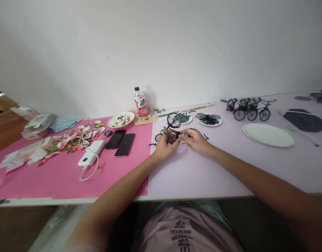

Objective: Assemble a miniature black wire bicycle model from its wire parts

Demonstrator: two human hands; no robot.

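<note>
A small black model bicycle (173, 120) is held just above the table, tilted, with one wheel raised toward the wall. My left hand (164, 146) is closed around its frame from the left. From the right, my right hand (193, 138) pinches at a small dark part by the frame; its fingertips touch the model, and what exactly they grip is too small to tell. Behind the hands stand a plate of black parts (208, 119) and a plate of dark green parts (185, 119). A small black piece (206, 137) lies right of my right hand.
Several finished model bicycles (252, 114) stand at the back right, near stacked white plates (271, 135). On the pink left side are two phones (124, 145), a white power bank (91, 153), a bottle (141, 103), a plate of bits (121, 120) and pink petals (90, 134).
</note>
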